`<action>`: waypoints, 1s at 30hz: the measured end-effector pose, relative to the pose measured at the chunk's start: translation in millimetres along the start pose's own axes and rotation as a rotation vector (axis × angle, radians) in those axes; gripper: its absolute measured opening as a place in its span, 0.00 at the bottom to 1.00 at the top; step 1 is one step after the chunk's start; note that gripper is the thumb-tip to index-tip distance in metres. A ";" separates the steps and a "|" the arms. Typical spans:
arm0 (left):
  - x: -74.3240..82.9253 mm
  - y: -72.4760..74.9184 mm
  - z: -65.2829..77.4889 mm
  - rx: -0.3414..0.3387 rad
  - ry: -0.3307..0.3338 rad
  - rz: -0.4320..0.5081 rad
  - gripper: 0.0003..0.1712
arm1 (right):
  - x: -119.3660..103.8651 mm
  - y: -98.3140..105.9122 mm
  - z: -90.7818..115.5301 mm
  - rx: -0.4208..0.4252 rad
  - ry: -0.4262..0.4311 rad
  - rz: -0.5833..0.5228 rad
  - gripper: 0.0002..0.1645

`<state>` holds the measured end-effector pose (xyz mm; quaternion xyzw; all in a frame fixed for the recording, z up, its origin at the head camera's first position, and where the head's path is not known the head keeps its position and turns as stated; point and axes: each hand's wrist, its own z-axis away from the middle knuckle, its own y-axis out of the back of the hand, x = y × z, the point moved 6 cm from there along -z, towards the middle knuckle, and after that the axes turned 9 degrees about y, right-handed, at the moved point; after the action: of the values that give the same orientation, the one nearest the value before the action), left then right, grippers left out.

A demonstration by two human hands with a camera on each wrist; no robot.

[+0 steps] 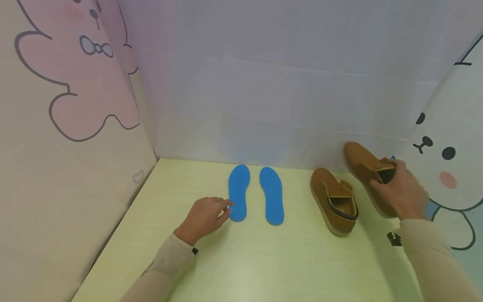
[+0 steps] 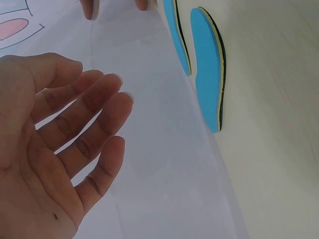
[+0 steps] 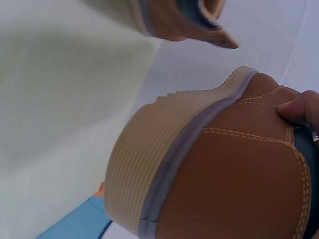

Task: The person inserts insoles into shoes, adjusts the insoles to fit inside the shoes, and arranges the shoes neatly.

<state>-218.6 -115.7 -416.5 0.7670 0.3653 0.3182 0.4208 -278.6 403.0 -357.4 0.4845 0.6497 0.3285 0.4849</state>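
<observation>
My right hand [image 1: 403,193] grips a brown clog-style shoe [image 1: 360,161] by its side near the opening, the thumb on the near side. The right wrist view shows this shoe's ribbed tan sole and stitched brown upper [image 3: 224,184] close up, tilted above the table. Its matching shoe [image 1: 328,205], with a dark heel strap, stands just left of it. My left hand [image 1: 205,216] hovers beside the left blue insole [image 1: 238,188], fingers loosely bent and palm bare in the left wrist view. A second blue insole [image 1: 272,197] lies parallel to its right.
A pale yellow table [image 1: 245,264] carries the insoles and the standing shoe. White sheeting [image 1: 279,92] rises along its back edge. Cloth with a pink cartoon figure [image 1: 86,84] hangs on the left, and one with a white cartoon face [image 1: 453,126] on the right.
</observation>
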 end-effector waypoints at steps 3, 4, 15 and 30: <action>-0.1 2.1 0.1 0.006 -0.008 -0.004 0.06 | -15.9 7.5 -0.4 -0.004 0.010 0.015 0.56; -0.2 2.9 0.1 0.008 -0.009 -0.004 0.07 | -21.7 10.0 -0.4 -0.004 0.016 0.013 0.55; -1.8 11.5 3.4 -0.003 0.014 -0.022 0.08 | -86.4 26.1 3.4 0.014 0.149 0.016 0.52; -4.5 19.4 5.3 -0.020 0.055 -0.031 0.09 | -178.3 12.8 37.5 0.043 0.449 0.031 0.45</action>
<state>-211.1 -129.0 -402.7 0.7479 0.3854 0.3362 0.4233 -228.3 236.3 -302.1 0.4193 0.7406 0.4217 0.3128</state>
